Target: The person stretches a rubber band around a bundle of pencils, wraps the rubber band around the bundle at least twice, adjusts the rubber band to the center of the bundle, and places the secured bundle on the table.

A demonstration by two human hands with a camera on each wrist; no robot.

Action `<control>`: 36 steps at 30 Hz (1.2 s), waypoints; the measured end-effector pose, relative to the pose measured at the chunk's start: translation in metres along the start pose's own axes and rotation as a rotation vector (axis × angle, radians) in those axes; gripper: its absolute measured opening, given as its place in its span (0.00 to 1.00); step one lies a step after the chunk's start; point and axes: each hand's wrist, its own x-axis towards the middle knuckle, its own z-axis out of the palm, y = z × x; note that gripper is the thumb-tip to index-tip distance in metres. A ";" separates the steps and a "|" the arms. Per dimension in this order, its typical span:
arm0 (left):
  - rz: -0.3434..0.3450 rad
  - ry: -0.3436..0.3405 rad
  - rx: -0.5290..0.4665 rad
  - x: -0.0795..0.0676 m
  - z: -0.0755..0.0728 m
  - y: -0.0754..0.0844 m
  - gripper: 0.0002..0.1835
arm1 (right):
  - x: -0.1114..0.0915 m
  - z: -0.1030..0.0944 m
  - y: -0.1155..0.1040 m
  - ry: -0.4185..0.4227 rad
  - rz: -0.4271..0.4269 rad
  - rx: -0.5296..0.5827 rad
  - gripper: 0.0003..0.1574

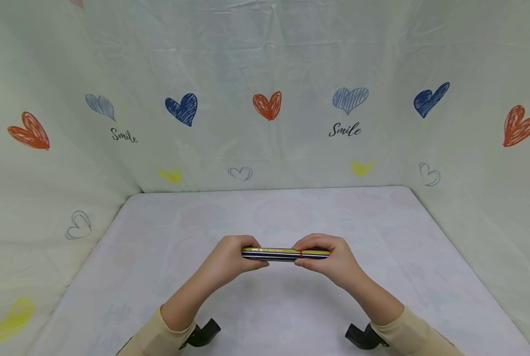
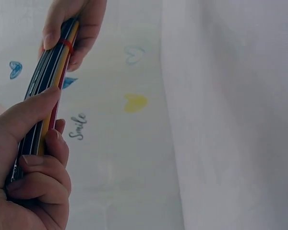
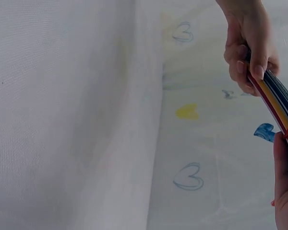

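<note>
A bundle of slim striped pencils, dark blue, white, yellow and red, is held level above the table between both hands. A red band wraps it near the right-hand end. My left hand grips the left end, thumb on one side and fingers curled round the other, as the left wrist view shows. The right end is pinched by my right hand, close to the band. In the right wrist view the bundle runs off the right edge, and only part of my right hand shows. Palms hide both tips.
A white table with faint prints lies under the hands. Behind and beside it hangs a pale curtain with hearts and "Smile" lettering. Black wrist mounts stick out from both cuffs.
</note>
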 end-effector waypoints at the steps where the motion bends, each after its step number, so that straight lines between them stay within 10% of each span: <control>1: 0.002 0.002 0.000 0.000 0.000 0.000 0.10 | 0.000 0.000 0.000 0.003 0.008 0.001 0.15; 16: -0.038 0.034 0.001 -0.002 0.000 -0.002 0.12 | 0.003 -0.013 0.003 -0.101 -0.156 -0.024 0.18; 36: -0.013 0.101 0.027 0.002 0.001 0.005 0.12 | 0.012 -0.007 -0.008 -0.050 0.010 -0.013 0.16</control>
